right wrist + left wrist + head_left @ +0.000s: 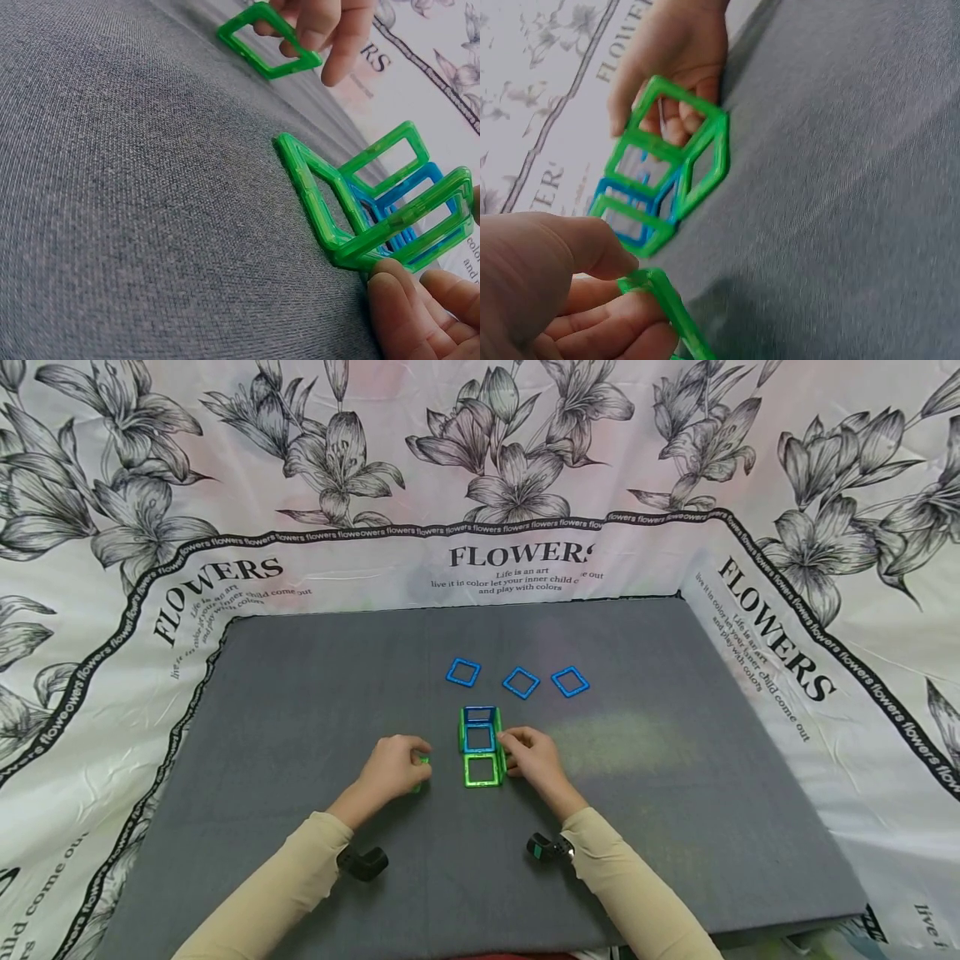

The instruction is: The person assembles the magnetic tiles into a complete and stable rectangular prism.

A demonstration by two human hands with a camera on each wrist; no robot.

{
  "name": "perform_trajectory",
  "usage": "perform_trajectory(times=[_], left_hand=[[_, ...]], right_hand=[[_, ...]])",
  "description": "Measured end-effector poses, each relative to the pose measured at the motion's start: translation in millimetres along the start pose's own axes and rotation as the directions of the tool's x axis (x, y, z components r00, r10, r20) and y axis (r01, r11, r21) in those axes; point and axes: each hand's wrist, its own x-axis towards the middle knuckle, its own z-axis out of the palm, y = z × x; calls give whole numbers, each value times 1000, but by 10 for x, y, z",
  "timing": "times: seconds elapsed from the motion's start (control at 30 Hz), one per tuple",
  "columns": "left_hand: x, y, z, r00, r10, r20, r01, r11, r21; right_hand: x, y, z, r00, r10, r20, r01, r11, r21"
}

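Note:
My left hand (390, 768) pinches a loose green square magnetic tile (679, 311) by its edge, left of a small tile structure. In the structure, a green square tile (482, 784) lies flat at the near end, joined to a flat blue square tile (478, 751). Green tiles stand along both sides, and an upright blue tile (431, 171) is at the far end. My right hand (536, 760) grips the near right-hand green wall tile (397, 222) low down, with fingertips at its outer face.
Three blue square tiles lie flat beyond the structure: a left one (460, 682), a middle one (513, 691) and a right one (578, 690). The grey-covered table (337, 677) is bordered by a flower-printed cloth (360, 572) at the back and sides.

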Motion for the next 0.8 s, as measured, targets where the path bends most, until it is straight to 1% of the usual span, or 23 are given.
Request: perform_trajectory(times=[0.1, 0.2, 0.3, 0.37, 0.47, 0.57, 0.67, 0.73, 0.8], left_hand=[[-3, -48, -60, 999, -46, -7, 46, 999, -29], [5, -65, -113, 997, -74, -16, 73, 995, -63], [17, -64, -136, 994, -110, 4, 109, 983, -149], [30, -57, -120, 990, -141, 23, 143, 963, -230], [54, -41, -63, 978, -197, 63, 206, 905, -372], [79, -21, 12, 963, -245, 112, 268, 823, -501], [95, 0, 78, 950, -271, 154, 308, 746, -591], [107, 20, 112, 945, -279, 170, 322, 708, -629], [123, 41, 140, 943, -284, 175, 327, 682, -654]], right_hand=[[0, 0, 3, 1000, 1, 0, -1, 1000, -2], [4, 10, 6, 1000, -1, 1, 1, 1000, -2], [4, 12, 8, 1000, 0, 1, 0, 1000, 1], [0, 2, 6, 1000, 1, 1, -1, 1000, 3], [-4, -6, 6, 1000, -1, 2, 1, 1000, 1], [-8, -7, 6, 1000, -3, 1, 2, 1000, 2], [-10, -8, 5, 1000, -5, 3, 5, 1000, 4], [-11, -8, 4, 1000, -7, 5, 7, 1000, 7], [-12, -11, 2, 1000, -11, 8, 11, 1000, 8]])
